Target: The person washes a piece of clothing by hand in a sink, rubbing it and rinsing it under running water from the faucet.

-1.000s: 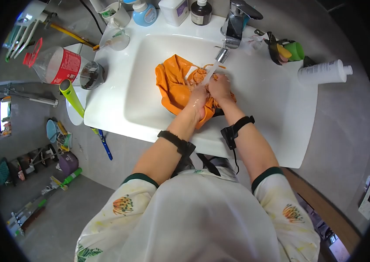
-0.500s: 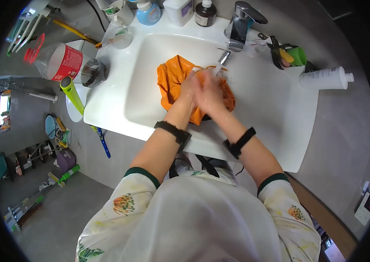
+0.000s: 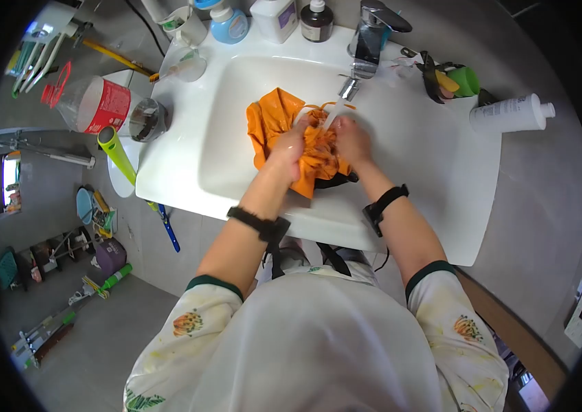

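A wet orange cloth [image 3: 274, 113] lies bunched up in the white sink [image 3: 236, 75], with a dark patch showing under its lower edge. Water runs from the chrome faucet [image 3: 366, 51] onto the cloth between my hands. My left hand [image 3: 287, 147] grips the cloth's middle from the left, fingers closed on it. On the right side, my right hand [image 3: 353, 139] is closed round another part of the same cloth. Each wrist wears a black strap.
Bottles [image 3: 229, 24] and a dark pump bottle [image 3: 316, 22] stand along the back rim. A white bottle [image 3: 511, 115] lies at the right. At the left are a large red-labelled plastic bottle [image 3: 102, 104] and a green-handled tool [image 3: 116, 154].
My hands were together over the cloth and have moved apart, my right hand to the right and my left hand slightly left. More of the crumpled cloth and running water shows between them.
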`<action>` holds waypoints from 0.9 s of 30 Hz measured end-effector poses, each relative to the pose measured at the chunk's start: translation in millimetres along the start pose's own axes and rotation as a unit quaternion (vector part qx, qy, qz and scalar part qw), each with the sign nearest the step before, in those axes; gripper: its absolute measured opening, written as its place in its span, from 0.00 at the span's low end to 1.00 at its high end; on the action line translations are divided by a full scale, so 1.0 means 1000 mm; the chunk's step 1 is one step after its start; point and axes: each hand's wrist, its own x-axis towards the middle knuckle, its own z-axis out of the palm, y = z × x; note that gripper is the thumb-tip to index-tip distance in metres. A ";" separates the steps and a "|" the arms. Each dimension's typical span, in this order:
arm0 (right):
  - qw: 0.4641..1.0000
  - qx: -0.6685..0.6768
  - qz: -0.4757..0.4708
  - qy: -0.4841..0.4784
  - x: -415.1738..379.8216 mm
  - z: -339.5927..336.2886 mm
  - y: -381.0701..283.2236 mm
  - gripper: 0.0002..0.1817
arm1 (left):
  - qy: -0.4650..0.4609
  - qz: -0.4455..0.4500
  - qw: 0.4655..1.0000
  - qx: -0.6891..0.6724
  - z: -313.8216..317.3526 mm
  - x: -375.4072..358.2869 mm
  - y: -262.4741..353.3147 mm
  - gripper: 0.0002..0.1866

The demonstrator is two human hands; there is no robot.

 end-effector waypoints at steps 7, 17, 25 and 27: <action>0.903 0.407 -0.080 -0.114 0.009 -0.053 0.001 0.18 | -0.096 0.158 0.983 0.016 -0.029 -0.026 0.051 0.24; 0.884 0.429 -0.180 -0.056 -0.056 -0.034 -0.005 0.55 | -0.160 0.166 0.950 0.210 0.038 -0.058 0.053 0.13; 0.838 0.458 -0.295 0.034 -0.049 -0.042 -0.066 0.41 | -0.235 0.227 0.945 0.016 0.095 -0.151 0.086 0.11; 0.826 0.450 -0.337 0.041 -0.053 -0.063 -0.073 0.36 | -0.240 0.261 0.935 0.024 0.103 -0.175 0.097 0.12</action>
